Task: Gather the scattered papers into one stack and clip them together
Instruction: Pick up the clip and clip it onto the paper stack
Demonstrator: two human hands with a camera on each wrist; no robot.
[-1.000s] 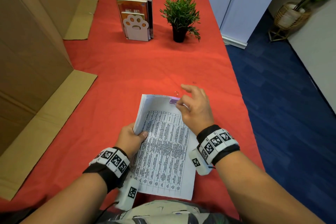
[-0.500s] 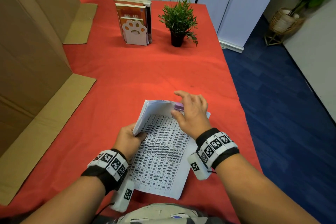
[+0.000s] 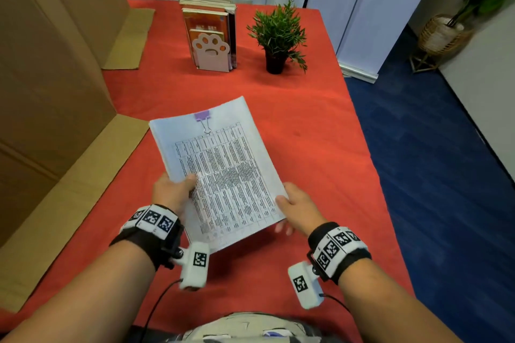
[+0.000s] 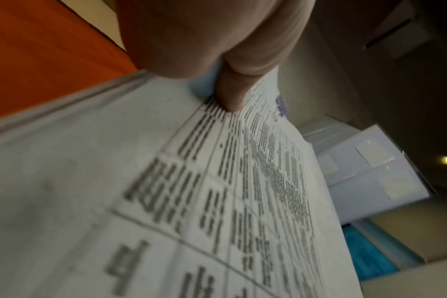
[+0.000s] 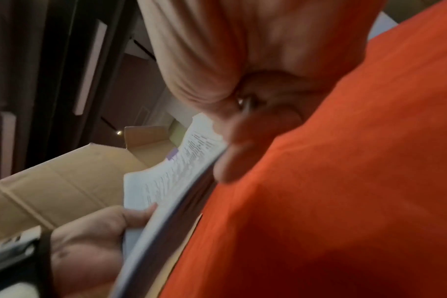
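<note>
The stack of papers (image 3: 223,172) is held up above the near middle of the tabletop (image 3: 306,125), tilted toward the person, with no loose sheets left on the red cloth. The left hand (image 3: 171,192) grasps the stack's left edge, thumb (image 4: 230,94) pressed on the printed table and fingers presumably beneath. The right hand (image 3: 299,205) grips the near right corner, thumb on top and fingers curled under the sheets. Smallest is the purple binder clip (image 3: 202,117), seated on the far edge of the stack, its wire loop folded flat onto the top page. The work looks essentially finished. The remaining risk, as I judge it, is the clip's narrow bite: lower sheets may fan or slip out if they were not squared up.
</note>
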